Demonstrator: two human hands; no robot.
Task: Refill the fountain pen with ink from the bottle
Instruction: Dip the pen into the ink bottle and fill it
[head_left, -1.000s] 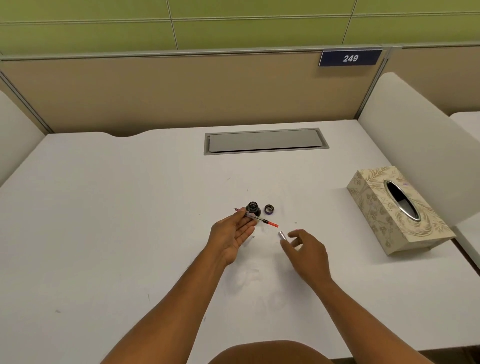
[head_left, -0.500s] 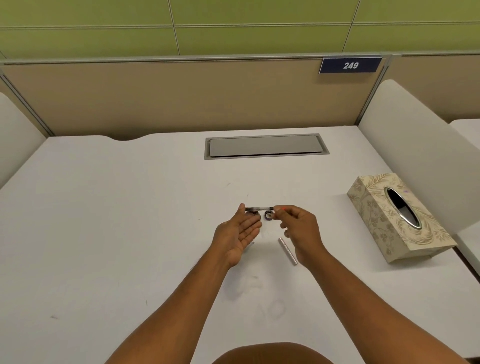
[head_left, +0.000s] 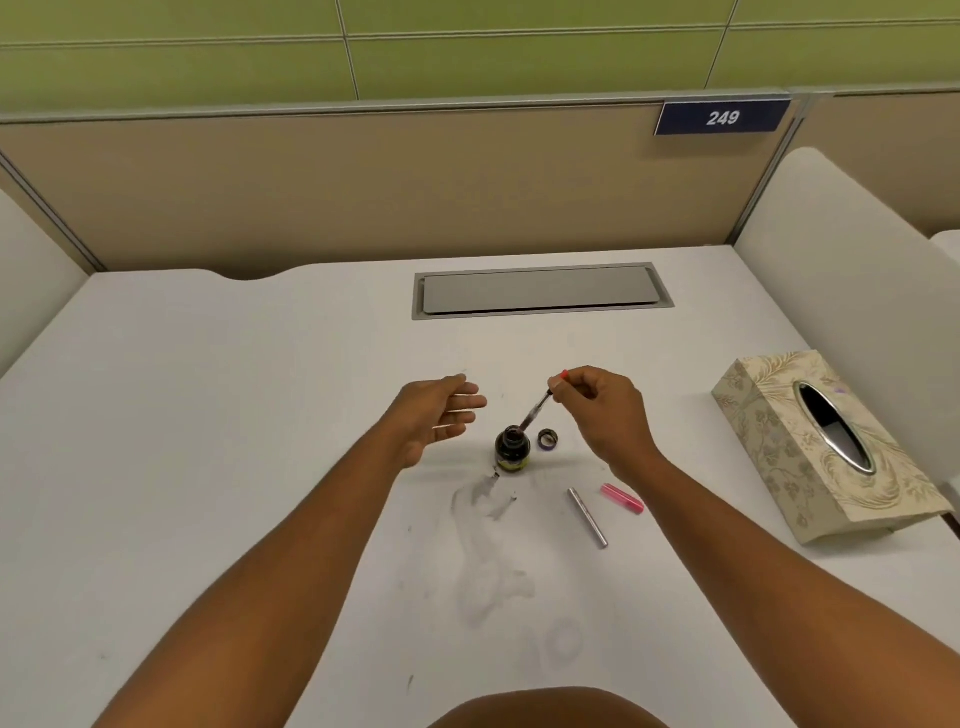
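A small dark ink bottle (head_left: 512, 450) stands uncapped at the middle of the white desk (head_left: 208, 415). Its cap (head_left: 547, 439) lies just to the right of it. My right hand (head_left: 605, 415) pinches the upper, red-tipped end of the pen's inner part (head_left: 535, 410), which slants down with its lower tip in the bottle's mouth. My left hand (head_left: 441, 415) hovers to the left of the bottle, fingers spread and holding nothing. A silver pen tube (head_left: 587, 517) and a pink pen piece (head_left: 622, 498) lie on the desk nearer to me.
A patterned tissue box (head_left: 810, 447) sits at the right. A grey cable hatch (head_left: 540, 290) is set into the desk at the back, below a beige partition. Grey ink smears (head_left: 488, 499) mark the desk in front of the bottle.
My right hand took the pen's inner part from my left hand and lowered its tip into the bottle. My left hand let go and drew off to the left.
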